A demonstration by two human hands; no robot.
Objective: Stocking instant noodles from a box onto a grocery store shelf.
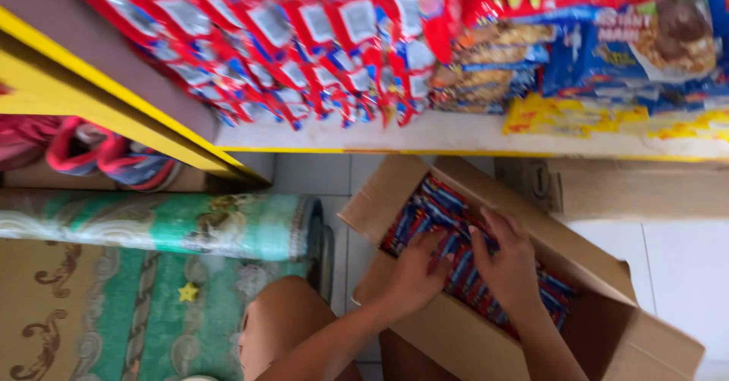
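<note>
nearest the camera a bare knee (285,320) shows at the bottom edge, with both forearms reaching away from it into an open cardboard box (607,335) that sits on the white tiled floor (683,259). the left hand (416,271) lies palm down on the packets (463,263) packed inside, fingers curled down among them; whether they are closed on a packet cannot be told. the right hand (507,263) is just beside it, almost touching, fingers bent and dug in between the red and blue packets, though its grip too is hidden — the tips disappear into the stack. the packets stand on edge in tight rows and fill the box from the near wall to the far flap.

to the left of the knee lies a green patterned mat (114,313), and just beyond it a rolled-up mat (167,225) of the same colours. further left, under a slanting yellow ledge (114,104), a pair of red and blue shoes (114,161) rests in shadow.

beyond the box a white shelf (425,134) with a yellow edge runs across. on it hang or lean strips of red sachets (304,39) — row after row — and to their right stacks of blue and yellow noodle packs (607,55).
</note>
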